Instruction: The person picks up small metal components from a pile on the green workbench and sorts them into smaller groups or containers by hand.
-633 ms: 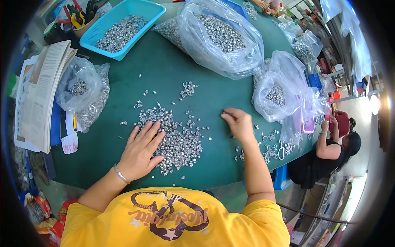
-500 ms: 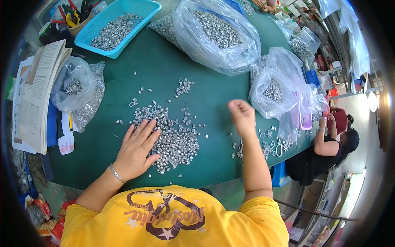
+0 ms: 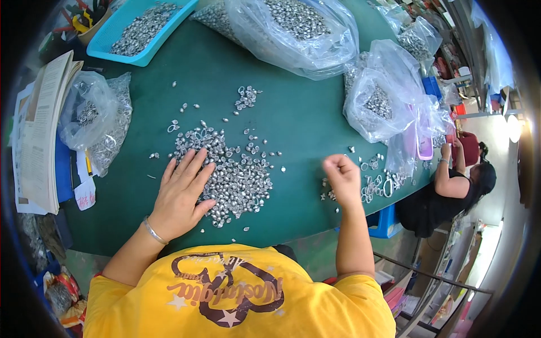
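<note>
A spread heap of small silver metal pieces (image 3: 242, 183) lies on the green table in front of me. On its left side rests my left hand (image 3: 183, 191), palm down with the fingers stretched out, touching the pieces. My right hand (image 3: 344, 176) is held over the table to the right of the heap, its fingers curled in and the thumb pressed to them. Whatever the curled fingers hold, if anything, is hidden. Beside it are scattered metal pieces and rings (image 3: 375, 186), partly covered by the hand.
At the far left stands a turquoise basket (image 3: 147, 52) of metal pieces. Large clear bags (image 3: 321, 53) of similar pieces sit at the back and right. A bag (image 3: 110, 141) and stacked papers (image 3: 42, 135) line the left. Another person (image 3: 445, 194) sits at the right.
My right hand has come a little nearer to me, its fingers still curled. My left hand stays flat on the heap. The whole view has shifted slightly.
</note>
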`<action>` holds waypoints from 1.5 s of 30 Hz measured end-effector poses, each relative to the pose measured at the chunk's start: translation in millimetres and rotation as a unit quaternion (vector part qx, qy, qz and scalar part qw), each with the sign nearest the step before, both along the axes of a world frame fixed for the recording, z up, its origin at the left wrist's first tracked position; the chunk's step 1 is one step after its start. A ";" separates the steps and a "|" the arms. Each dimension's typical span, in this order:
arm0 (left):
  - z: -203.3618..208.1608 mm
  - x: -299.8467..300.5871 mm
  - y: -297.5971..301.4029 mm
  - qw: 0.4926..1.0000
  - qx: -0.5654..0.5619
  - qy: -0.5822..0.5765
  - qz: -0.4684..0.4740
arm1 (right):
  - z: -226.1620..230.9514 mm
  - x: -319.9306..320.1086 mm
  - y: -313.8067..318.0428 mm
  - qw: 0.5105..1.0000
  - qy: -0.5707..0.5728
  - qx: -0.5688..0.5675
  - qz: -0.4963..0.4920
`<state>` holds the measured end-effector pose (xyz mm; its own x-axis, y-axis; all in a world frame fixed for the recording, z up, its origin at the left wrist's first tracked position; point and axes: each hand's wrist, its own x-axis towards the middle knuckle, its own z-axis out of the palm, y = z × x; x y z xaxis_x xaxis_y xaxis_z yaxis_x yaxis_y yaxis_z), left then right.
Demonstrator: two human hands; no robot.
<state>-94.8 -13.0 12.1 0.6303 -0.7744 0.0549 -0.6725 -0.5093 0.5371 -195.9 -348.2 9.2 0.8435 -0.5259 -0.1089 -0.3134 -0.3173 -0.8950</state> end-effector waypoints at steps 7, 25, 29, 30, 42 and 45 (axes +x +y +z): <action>1.0 -0.1 -0.6 1.000 0.007 -0.015 0.004 | 1.0 38.7 43.5 0.983 -0.017 -0.111 0.146; -0.4 -0.4 0.1 1.000 0.006 -0.018 0.001 | -1.5 65.4 50.2 0.987 -0.024 0.121 0.102; -2.9 -0.4 0.3 1.000 0.005 -0.017 -0.004 | 4.7 75.8 33.4 0.836 -0.078 0.525 0.140; -2.5 -0.3 -0.1 1.000 0.002 -0.018 -0.005 | -3.7 78.5 43.6 0.941 -0.083 0.289 0.154; 17.3 48.1 -33.6 0.978 -0.202 -0.042 0.025 | 3.2 94.1 49.0 0.955 0.046 0.272 0.112; 13.2 63.5 -72.7 0.975 -0.191 -0.116 -0.004 | -2.0 93.9 67.7 0.948 -0.078 -0.175 0.253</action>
<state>-31.2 -85.7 25.3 0.5601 -0.6746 0.4808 -0.8017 -0.2951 0.5198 -102.0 -280.5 7.3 0.9890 -0.0304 0.1451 0.0865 -0.6771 -0.7308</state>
